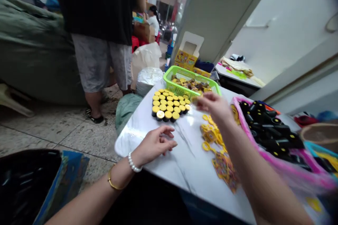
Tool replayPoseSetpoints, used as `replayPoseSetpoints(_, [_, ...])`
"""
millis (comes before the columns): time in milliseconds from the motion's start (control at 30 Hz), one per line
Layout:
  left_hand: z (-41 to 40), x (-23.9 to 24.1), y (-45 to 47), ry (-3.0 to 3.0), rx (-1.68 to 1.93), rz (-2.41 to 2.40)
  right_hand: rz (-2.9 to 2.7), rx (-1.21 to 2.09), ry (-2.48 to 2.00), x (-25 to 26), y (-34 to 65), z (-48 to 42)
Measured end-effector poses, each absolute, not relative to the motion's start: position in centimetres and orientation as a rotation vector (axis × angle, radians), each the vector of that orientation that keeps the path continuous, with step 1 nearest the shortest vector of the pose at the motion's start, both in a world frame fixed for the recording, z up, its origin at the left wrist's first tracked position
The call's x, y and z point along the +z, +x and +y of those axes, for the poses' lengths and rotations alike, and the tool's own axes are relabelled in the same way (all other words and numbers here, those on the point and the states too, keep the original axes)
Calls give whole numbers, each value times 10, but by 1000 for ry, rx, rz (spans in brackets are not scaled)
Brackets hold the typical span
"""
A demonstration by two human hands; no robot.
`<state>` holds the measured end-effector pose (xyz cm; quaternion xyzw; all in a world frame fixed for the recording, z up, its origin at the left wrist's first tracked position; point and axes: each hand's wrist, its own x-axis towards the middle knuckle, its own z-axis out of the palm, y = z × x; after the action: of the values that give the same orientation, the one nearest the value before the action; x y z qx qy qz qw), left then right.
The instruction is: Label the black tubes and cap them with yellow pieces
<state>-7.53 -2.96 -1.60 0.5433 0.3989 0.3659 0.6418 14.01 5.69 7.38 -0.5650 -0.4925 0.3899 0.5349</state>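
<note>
My left hand (155,144) rests on the white marble tabletop (182,161) with its fingers loosely curled and nothing in it. My right hand (214,107) reaches forward, its fingers pinched on a small yellowish piece near the green basket (172,73). A cluster of black cylinders with yellow caps (169,104) stands upright on the table just left of that hand. Yellow rings (211,135) and a heap of coloured rubber bands (225,168) lie under my right forearm.
A pink basket (239,119) at the right holds several black cylinders. The green basket holds small yellow-brown pieces. A person in a black shirt and grey shorts (101,31) stands on the tiled floor at the left. A dark bin (29,179) sits bottom left.
</note>
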Motion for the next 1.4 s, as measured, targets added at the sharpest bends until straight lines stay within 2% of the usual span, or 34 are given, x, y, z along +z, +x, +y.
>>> replayPoseSetpoints(100, [-28,-14,-75,1307,750,923,-1137,749,-1367,97,170,89])
replayPoseSetpoints(200, [-26,-14,-75,1349,740,943,-1404,528,-1476,92,191,65])
replayPoseSetpoints(333, [-25,-15,-76,1494,710,967,-1793,241,-1889,55,213,-26])
replayPoseSetpoints(467, [-26,-18,-74,1643,712,994,-1869,265,-2048,9,241,-94])
replayPoseSetpoints(667, [-24,-19,-71,1679,709,1018,-1772,280,-1862,-22,253,-113])
replayPoseSetpoints(833, [-41,-2,-58,1455,771,1101,-1707,68,-1644,-9,223,-114])
replayPoseSetpoints(933, [-56,6,-42,1245,727,966,-1803,2,-1429,0,186,-112])
replayPoseSetpoints(1067, [-61,3,-34,1120,779,897,-1843,218,-1280,1,145,-104])
replayPoseSetpoints(1300, [-60,-1,-54,1204,854,1032,-1312,1270,-1484,-1,134,-86])
replayPoseSetpoints(1400, [-60,-2,-53,1373,881,1093,-1393,1247,-1515,3,126,-81])
